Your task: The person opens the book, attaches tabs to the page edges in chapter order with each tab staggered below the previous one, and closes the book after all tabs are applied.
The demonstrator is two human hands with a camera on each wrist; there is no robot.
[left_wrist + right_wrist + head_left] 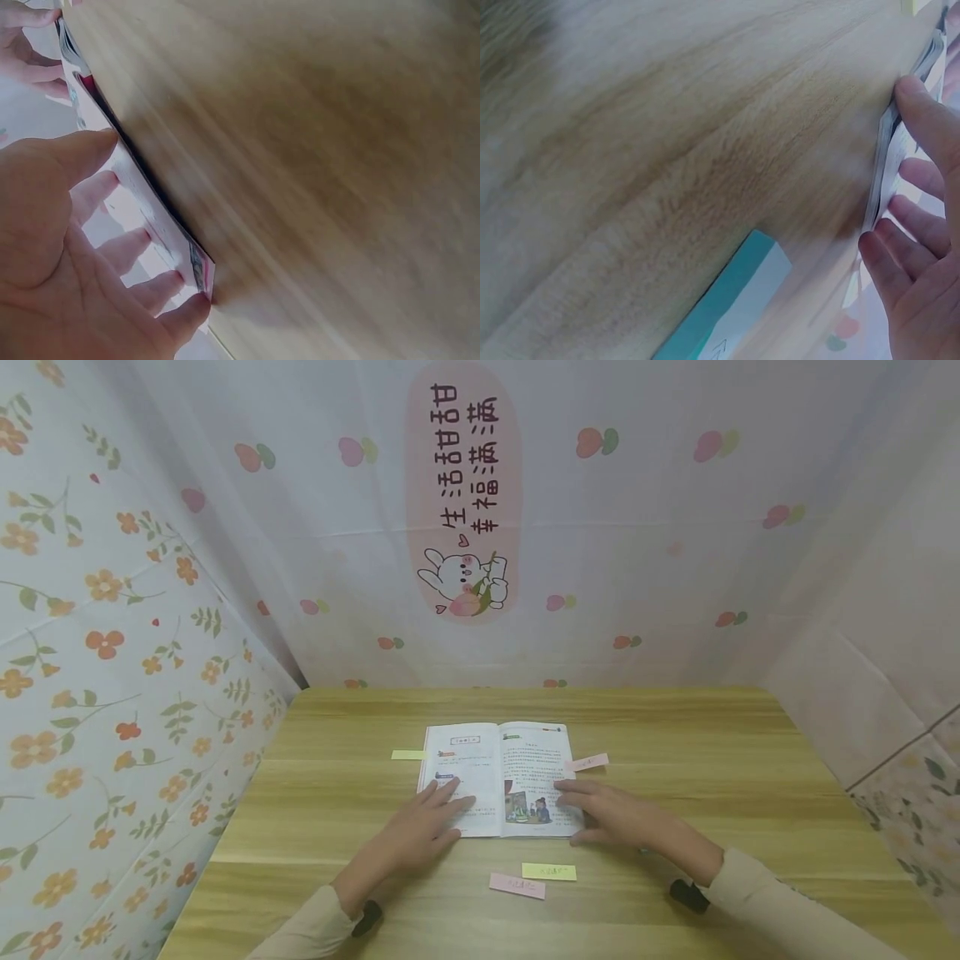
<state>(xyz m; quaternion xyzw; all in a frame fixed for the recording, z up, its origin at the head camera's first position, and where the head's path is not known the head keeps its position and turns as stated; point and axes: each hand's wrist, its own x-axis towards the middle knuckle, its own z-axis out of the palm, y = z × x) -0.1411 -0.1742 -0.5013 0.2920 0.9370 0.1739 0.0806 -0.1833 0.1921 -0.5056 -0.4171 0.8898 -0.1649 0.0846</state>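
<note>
An open book (pixel 532 760) lies flat on the table, printed text on both pages and a coloured picture low on the right one. Fingers spread, my left hand (pixel 423 827) rests on the lower left page; in the left wrist view its thumb (pixel 94 150) is by the book's lower edge. At the right page's outer edge, my right hand (pixel 618 814) touches the paper with extended fingers. A yellow paper tab (pixel 407 755) sticks out of the left side, and a pink tab (pixel 588 763) with handwriting sticks out of the right side.
In front of the book, a yellow note strip (pixel 549 872) and a pink note strip (pixel 517 886) lie on the wooden table (pixel 337 793), both handwritten. The right wrist view shows a teal and white block (pixel 742 300) near my right hand. A printed curtain (pixel 645 568) hangs behind the table.
</note>
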